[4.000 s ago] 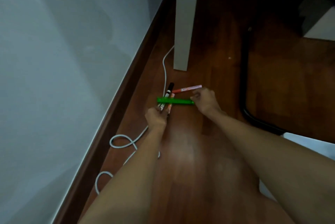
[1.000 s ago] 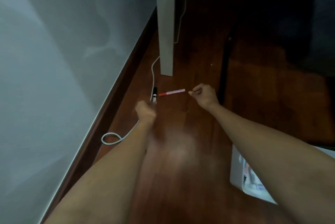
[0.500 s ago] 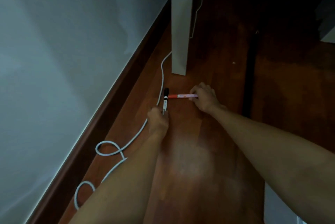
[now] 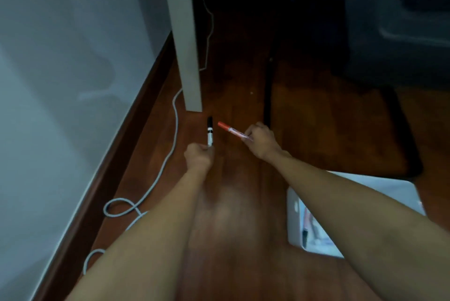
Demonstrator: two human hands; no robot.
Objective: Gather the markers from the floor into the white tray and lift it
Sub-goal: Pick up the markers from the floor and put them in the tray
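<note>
Both hands are closed on markers just in front of the white table leg (image 4: 188,57): the left hand (image 4: 198,157) grips the black marker (image 4: 210,134) upright, the right hand (image 4: 260,141) holds the red marker (image 4: 231,129) slanting toward that leg. Carry both back to the white tray (image 4: 295,215), well behind the leg, and lay them flat. Half a second ago the red marker lay level on the floor; now it is raised.

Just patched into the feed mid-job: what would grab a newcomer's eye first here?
Two outstretched arms meet mid-frame: the left hand grips a black-capped marker pointing away, and the right hand holds a red-capped marker angled toward it. The white tray sits on the wooden floor at lower right, partly under the right forearm, while a white cable snakes along the wall at left.
</note>
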